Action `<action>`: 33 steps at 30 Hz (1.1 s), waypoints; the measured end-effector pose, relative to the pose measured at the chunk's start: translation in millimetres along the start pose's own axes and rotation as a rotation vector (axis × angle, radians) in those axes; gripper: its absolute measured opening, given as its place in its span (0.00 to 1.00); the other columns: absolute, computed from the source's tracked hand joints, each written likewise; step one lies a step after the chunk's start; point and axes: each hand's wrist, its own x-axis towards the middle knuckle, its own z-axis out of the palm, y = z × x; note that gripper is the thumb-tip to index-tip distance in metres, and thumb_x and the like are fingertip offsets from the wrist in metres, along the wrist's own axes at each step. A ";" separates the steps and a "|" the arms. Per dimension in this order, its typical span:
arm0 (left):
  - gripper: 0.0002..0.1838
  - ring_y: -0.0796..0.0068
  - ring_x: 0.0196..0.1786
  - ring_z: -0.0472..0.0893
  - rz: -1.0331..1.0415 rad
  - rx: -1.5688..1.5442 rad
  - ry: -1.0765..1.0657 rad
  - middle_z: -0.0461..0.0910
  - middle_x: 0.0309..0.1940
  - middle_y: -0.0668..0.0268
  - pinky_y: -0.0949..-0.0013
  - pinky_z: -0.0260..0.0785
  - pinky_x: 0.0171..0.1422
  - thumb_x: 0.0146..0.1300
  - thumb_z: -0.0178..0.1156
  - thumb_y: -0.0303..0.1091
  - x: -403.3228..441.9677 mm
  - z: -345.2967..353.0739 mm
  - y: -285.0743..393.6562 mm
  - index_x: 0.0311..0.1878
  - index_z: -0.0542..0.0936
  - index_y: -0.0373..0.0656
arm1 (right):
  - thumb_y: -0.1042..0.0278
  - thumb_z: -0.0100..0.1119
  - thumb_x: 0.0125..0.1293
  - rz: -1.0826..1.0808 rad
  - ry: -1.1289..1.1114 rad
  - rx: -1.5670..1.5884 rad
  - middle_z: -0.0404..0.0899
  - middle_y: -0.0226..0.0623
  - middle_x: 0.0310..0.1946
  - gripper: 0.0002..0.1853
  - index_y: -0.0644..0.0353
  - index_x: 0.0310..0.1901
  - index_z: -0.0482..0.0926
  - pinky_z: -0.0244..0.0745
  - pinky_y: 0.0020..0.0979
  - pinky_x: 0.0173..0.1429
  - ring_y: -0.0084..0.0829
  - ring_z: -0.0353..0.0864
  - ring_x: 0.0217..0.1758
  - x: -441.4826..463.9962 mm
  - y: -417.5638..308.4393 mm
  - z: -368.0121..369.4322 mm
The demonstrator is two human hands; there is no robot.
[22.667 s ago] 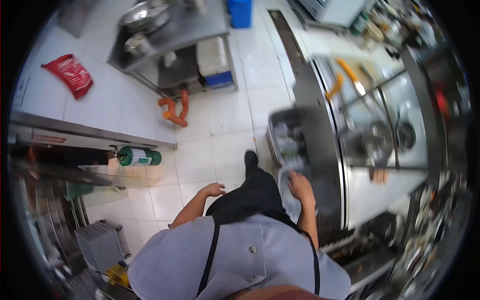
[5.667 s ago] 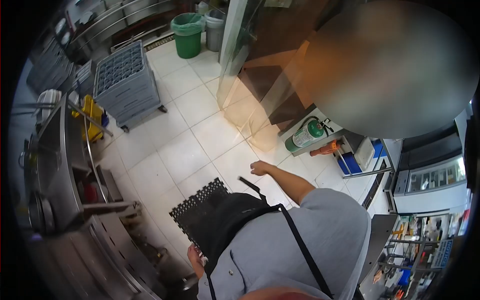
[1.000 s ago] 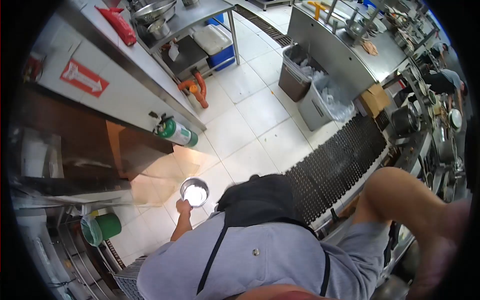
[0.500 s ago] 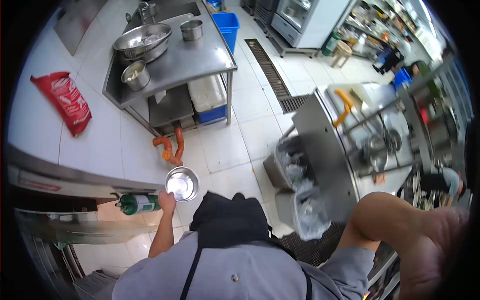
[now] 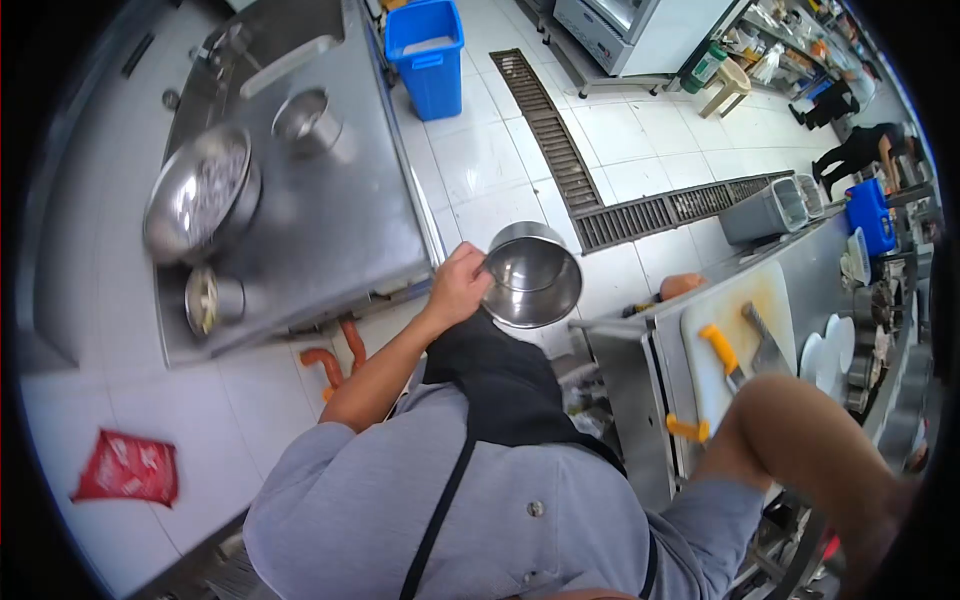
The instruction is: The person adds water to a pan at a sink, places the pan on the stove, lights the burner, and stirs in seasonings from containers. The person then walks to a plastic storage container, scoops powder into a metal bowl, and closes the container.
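Note:
My left hand (image 5: 460, 287) grips the rim of a round, deep steel pot (image 5: 532, 285), held out in front of my black apron (image 5: 500, 375). The pot is tilted so that its shiny inside shows, and nothing can be made out in it. On my right, the bent arm reaches to the dark edge of the view; my right hand (image 5: 893, 515) is dim there and its fingers are hidden. Below that arm lies a white cutting board (image 5: 700, 330) with a yellow-handled knife (image 5: 718, 348) and a cleaver (image 5: 765, 335) on it.
To the left, a steel counter (image 5: 330, 230) carries a large steel bowl (image 5: 165, 215) and smaller pots. Beyond it stands a blue bin (image 5: 430, 95). A red bag (image 5: 128, 470) lies on the white tiles. Floor drains (image 5: 545, 120) cross ahead; people (image 5: 850, 155) are far right.
My left hand has carried the steel pot forward and to the right, away from the green canister. The view has turned and moved nearer the steel counter and the cutting board.

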 end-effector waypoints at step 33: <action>0.13 0.77 0.27 0.60 -0.036 -0.217 -0.529 0.59 0.21 0.67 0.68 0.56 0.30 0.54 0.56 0.25 1046.1 706.1 113.3 0.22 0.61 0.36 | 0.72 0.44 0.63 -0.078 -0.369 -1.055 0.74 0.33 0.26 0.07 0.60 0.32 0.74 0.69 0.27 0.35 0.27 0.72 0.29 -332.5 754.0 -428.4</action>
